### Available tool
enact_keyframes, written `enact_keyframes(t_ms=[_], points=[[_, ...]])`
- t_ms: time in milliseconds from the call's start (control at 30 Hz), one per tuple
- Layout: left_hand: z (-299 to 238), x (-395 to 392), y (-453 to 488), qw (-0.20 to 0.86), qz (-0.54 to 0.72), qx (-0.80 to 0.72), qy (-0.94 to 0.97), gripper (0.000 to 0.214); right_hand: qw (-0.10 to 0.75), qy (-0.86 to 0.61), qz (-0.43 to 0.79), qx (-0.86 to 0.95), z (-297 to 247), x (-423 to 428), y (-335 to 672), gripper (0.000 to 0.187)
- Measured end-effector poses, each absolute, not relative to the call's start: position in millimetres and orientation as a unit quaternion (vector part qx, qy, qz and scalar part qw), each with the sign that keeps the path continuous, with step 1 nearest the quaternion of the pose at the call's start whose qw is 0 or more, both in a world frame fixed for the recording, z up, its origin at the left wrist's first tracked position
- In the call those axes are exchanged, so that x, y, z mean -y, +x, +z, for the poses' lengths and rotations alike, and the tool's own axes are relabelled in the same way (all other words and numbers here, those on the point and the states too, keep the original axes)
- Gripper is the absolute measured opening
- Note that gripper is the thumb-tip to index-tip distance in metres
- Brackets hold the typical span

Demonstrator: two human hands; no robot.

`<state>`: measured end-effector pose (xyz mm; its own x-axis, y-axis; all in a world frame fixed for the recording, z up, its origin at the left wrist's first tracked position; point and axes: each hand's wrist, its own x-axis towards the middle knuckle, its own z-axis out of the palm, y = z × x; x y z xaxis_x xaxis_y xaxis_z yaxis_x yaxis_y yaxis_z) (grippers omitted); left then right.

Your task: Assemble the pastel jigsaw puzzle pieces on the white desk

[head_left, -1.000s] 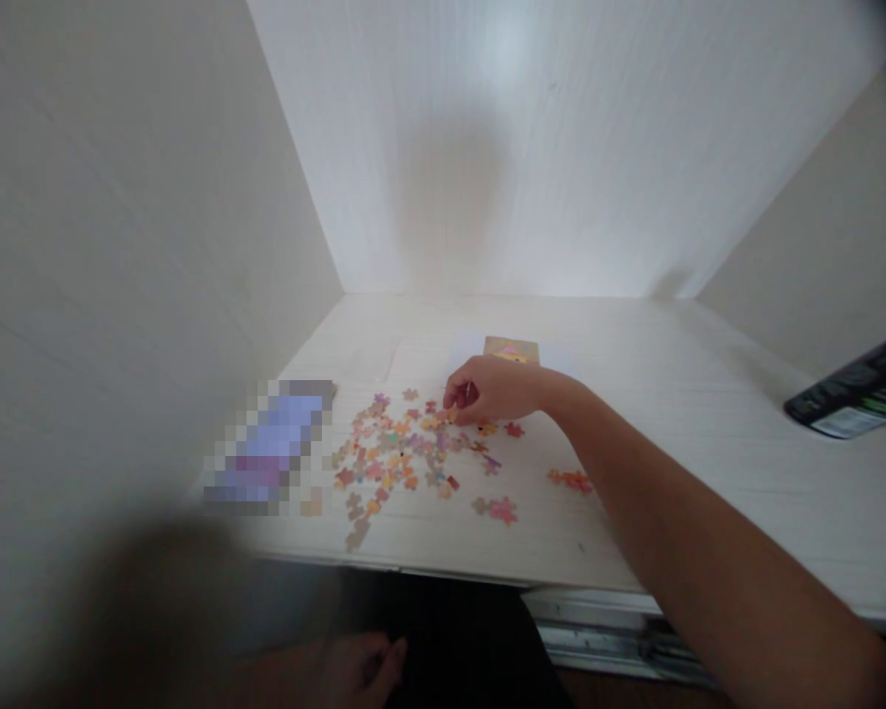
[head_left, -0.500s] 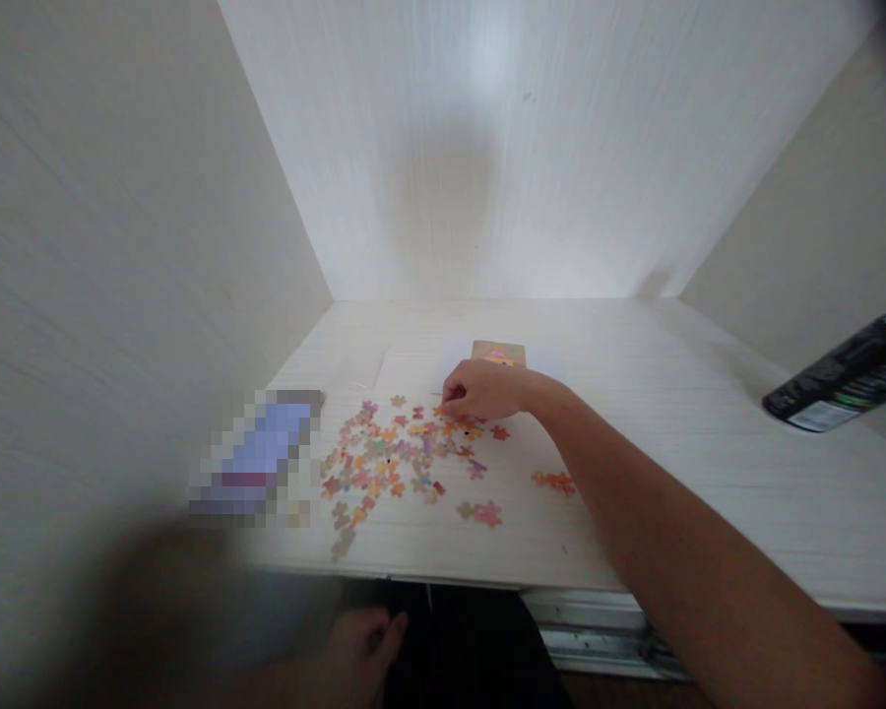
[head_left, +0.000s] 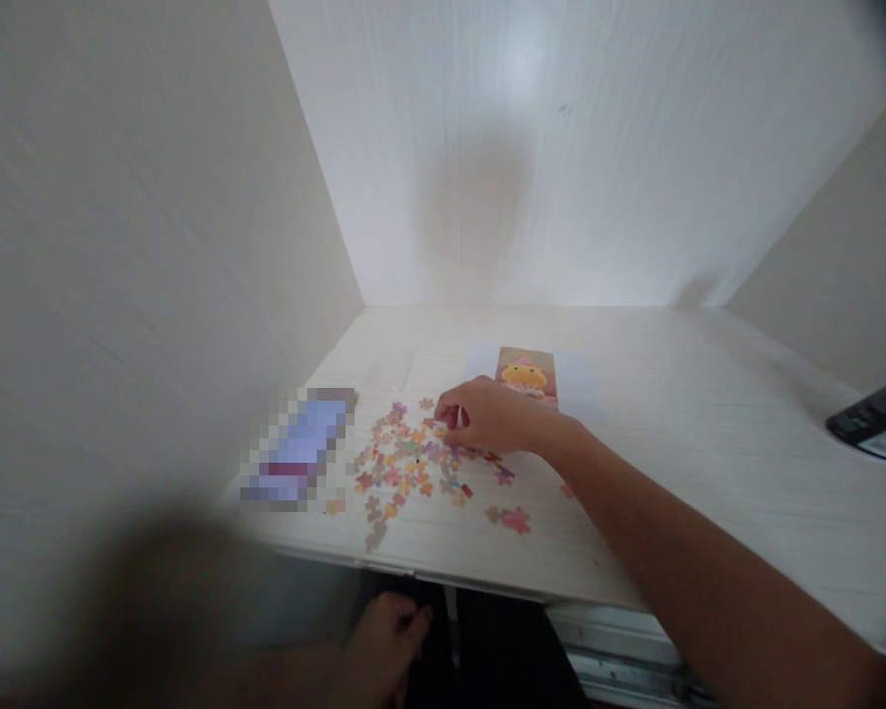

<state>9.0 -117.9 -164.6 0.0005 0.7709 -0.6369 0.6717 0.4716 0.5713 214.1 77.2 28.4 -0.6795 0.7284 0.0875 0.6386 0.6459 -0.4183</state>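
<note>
Many small jigsaw puzzle pieces [head_left: 391, 463] in pink, orange, yellow and purple lie in a loose spread on the white desk. My right hand [head_left: 479, 414] reaches over the upper right of the spread. Its thumb and forefinger are slightly apart, just over the pieces, and I make out nothing held between them. Below the desk edge, my left hand [head_left: 395, 630] rests by my lap, its fingers curled in, with nothing showing in them. A picture card [head_left: 528, 369] with a yellow cartoon figure lies behind my right hand, which covers its lower left edge.
A blurred-out, phone-like object [head_left: 302, 443] lies left of the pieces. At the far right is a dark can [head_left: 878, 423]. White panels enclose the desk [head_left: 679, 512] at the back and sides. Joined pink pieces [head_left: 513, 519] sit near the front.
My view has shifted left, so things appear farther right. My right hand has opened its pinch slightly and uncovers more of the picture card. My left hand stays low, still curled.
</note>
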Motion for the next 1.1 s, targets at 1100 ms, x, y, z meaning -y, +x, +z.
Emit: enact_keyframes(t_ms=[1100], points=[[-159, 116, -1, 0.519, 0.040, -0.701, 0.486, 0.059, 0.169, -0.275, 0.099, 0.941, 11, -51, 166, 0.029]])
